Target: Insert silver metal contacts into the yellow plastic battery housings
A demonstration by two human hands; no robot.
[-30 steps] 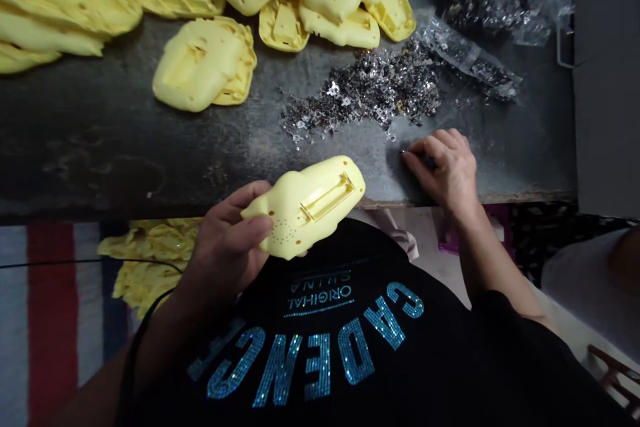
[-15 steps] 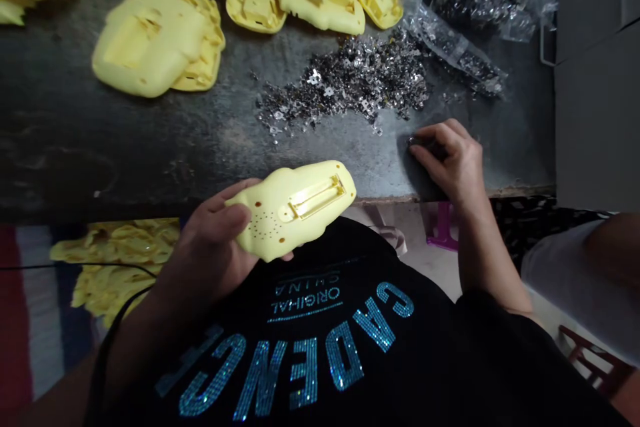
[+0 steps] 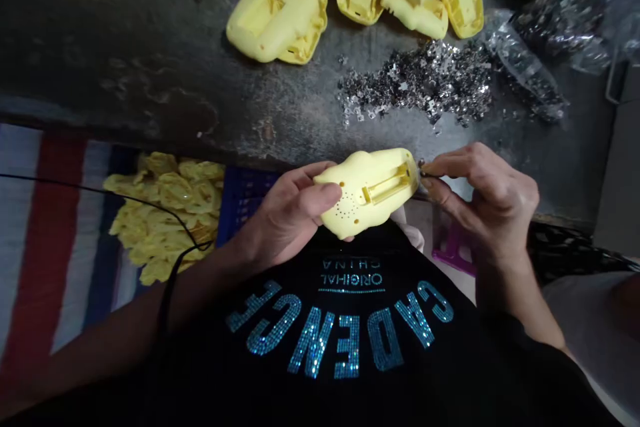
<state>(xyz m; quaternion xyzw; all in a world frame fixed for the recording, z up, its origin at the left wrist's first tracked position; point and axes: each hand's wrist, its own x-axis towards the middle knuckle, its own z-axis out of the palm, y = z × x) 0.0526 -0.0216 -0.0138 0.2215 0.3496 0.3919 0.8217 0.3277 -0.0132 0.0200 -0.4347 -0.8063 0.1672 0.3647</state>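
Observation:
My left hand [image 3: 300, 210] is closed on a yellow plastic shell [image 3: 367, 190], thumb on top near a patch of small holes. The shell has a long rectangular battery slot and several screw holes, and its narrow end points right. Beside that end, my right hand [image 3: 487, 193] pinches a small metal piece [image 3: 423, 168] between thumb and forefinger. Whether the piece touches the shell, I cannot tell. Beyond both hands, a pile of small shiny metal clips [image 3: 425, 83] lies on the dark table [image 3: 165, 80].
More yellow shells [image 3: 277, 17] lie along the back of the table. Plastic bags of metal pieces [image 3: 530, 73] are at the back right. Below the table edge at left, yellow parts [image 3: 170, 213] lie beside a blue crate [image 3: 245, 193]. A black cable [image 3: 125, 197] crosses near my left forearm.
My right hand has come from the tabletop to the narrow end of the shell, with the small metal piece in its pinch. The camera view has turned left.

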